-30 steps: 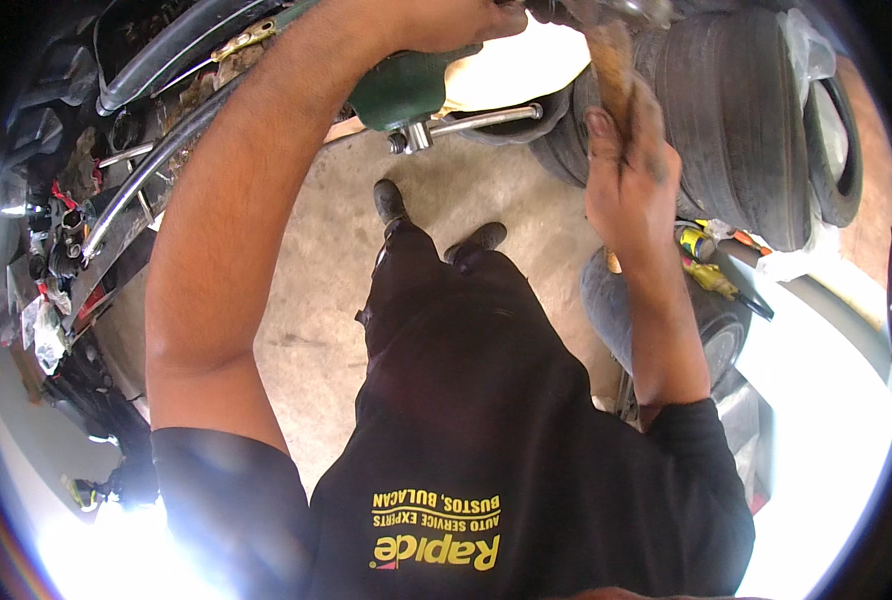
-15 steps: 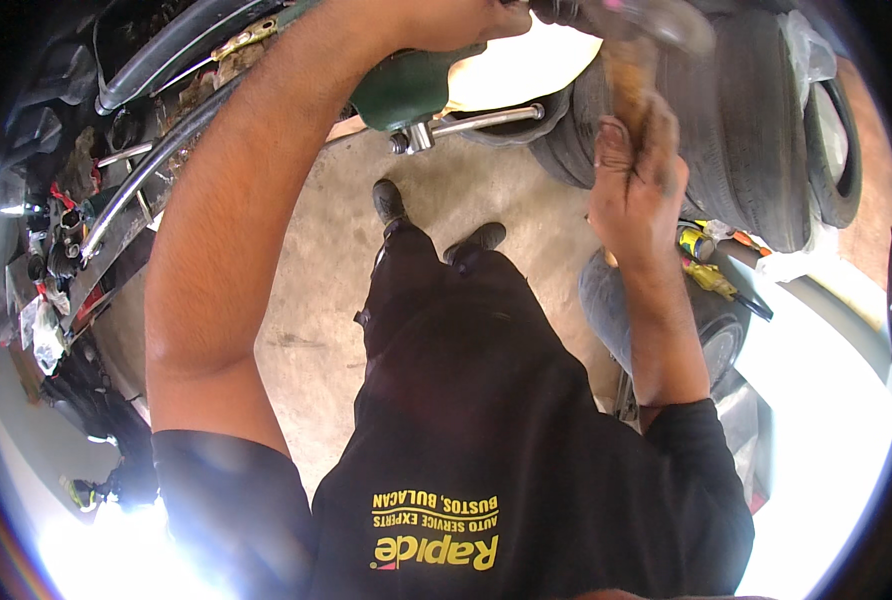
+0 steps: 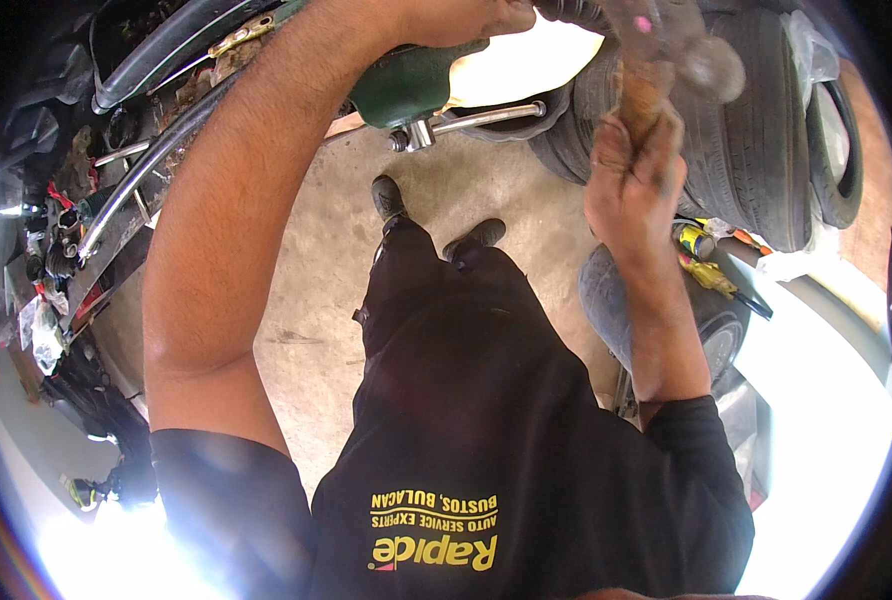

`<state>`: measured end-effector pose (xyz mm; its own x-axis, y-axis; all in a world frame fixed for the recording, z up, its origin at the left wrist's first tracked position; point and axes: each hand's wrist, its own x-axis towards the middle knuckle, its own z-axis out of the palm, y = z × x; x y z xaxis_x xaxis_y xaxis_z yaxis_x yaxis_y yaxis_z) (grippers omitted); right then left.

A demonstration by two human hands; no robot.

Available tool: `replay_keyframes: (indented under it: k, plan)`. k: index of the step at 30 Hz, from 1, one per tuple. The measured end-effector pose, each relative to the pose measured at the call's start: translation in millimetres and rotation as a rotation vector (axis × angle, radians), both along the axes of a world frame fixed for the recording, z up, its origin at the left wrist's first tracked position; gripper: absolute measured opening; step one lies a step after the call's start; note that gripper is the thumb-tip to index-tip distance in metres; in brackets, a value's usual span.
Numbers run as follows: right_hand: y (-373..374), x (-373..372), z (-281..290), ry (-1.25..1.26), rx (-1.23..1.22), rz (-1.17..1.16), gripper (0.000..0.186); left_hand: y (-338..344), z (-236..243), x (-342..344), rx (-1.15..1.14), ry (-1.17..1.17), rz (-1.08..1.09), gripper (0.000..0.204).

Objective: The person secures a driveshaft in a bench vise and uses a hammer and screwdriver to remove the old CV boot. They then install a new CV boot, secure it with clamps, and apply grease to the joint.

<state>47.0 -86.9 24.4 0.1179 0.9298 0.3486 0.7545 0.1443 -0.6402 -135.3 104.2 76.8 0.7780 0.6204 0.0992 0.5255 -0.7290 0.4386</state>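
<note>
My right hand [image 3: 634,190] is closed round the wooden handle of a hammer [image 3: 644,100], whose blurred metal head is at the top right. At the upper edge, my left hand [image 3: 461,20] is closed, with its fingertips against a dark ribbed part [image 3: 574,12]. The hammer head is beside that part; whether they touch cannot be made out. Below my left hand stands a green bench vise [image 3: 401,88] with a chrome bar handle [image 3: 491,118]. My left forearm hides some of the bench, and the vise's jaws are not visible.
Worn tyres [image 3: 751,130] are stacked at the right. Yellow-handled tools [image 3: 706,268] lie near a round dark container [image 3: 721,340]. Tools, metal bars and plastic bags [image 3: 44,330] clutter the left side. My shoes [image 3: 391,198] stand on the concrete floor [image 3: 316,300].
The hammer head has shifted down and slightly to the right, near the ribbed part. My right hand has moved only a little, and my left hand has stayed nearly in place.
</note>
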Motion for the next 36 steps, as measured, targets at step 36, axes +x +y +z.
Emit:
replay_keyframes:
  k: [36]
  plan:
    - [-196,58,-91,0.253,-0.612,-0.462,0.033,-3,-21,13,0.142,-0.043,0.132,0.040]
